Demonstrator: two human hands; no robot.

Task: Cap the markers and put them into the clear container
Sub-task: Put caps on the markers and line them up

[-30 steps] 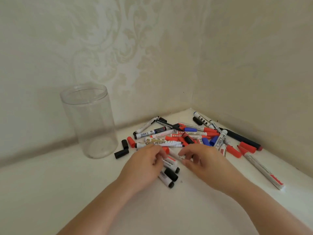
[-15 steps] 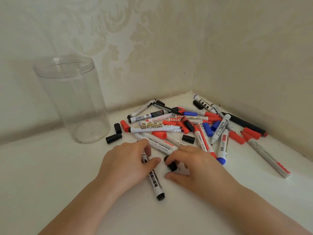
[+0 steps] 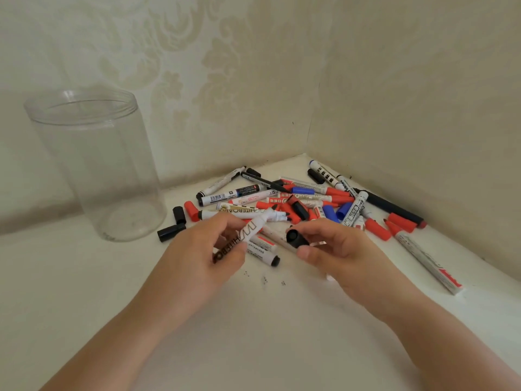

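Above the pile, left fingers (image 3: 225, 235) clamp a marker (image 3: 248, 231); right fingers (image 3: 307, 252) pinch its black cap (image 3: 296, 238).

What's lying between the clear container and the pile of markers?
In the head view, two loose black caps and a red cap lie between the clear container and the marker pile.

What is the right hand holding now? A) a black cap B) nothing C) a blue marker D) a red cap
A: the right hand pinches a black cap between thumb and fingers, open end toward the uncapped white marker held in the left hand.
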